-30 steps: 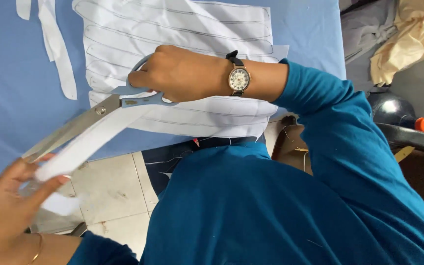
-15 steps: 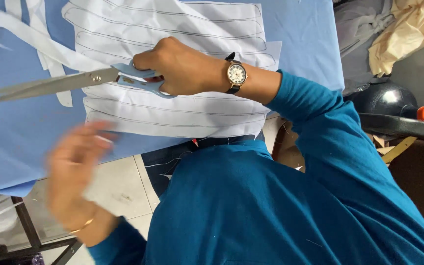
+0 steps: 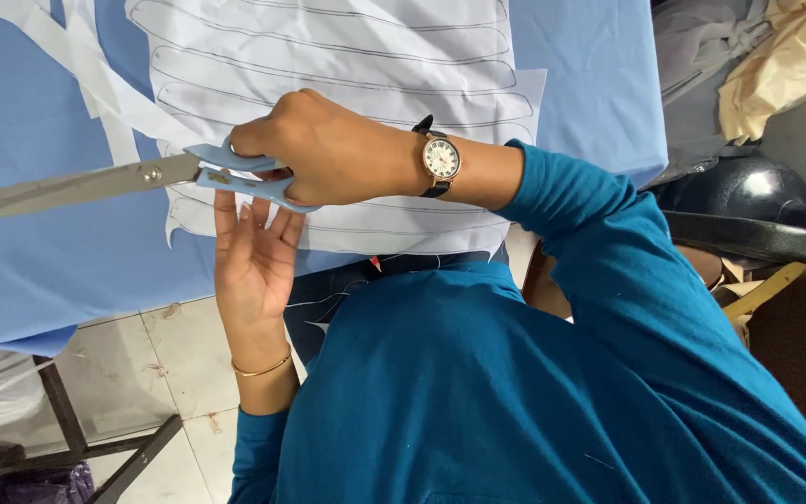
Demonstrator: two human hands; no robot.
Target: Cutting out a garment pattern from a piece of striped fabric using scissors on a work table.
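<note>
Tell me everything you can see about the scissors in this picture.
The scissors are large tailor's shears with long grey metal blades, a round pivot screw and pale blue handles. The blades look closed and point to the picture's left, lying roughly level above the blue cloth; the tip runs out of view. The right hand, with a wristwatch on its wrist, has its fingers through the handles. The left hand lies open just beneath the handles, its fingertips at the lower handle.

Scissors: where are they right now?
Head view, left of centre: the scissors are gripped in the right hand, closed blades pointing left over the blue cloth, beside the white pattern sheet.
</note>
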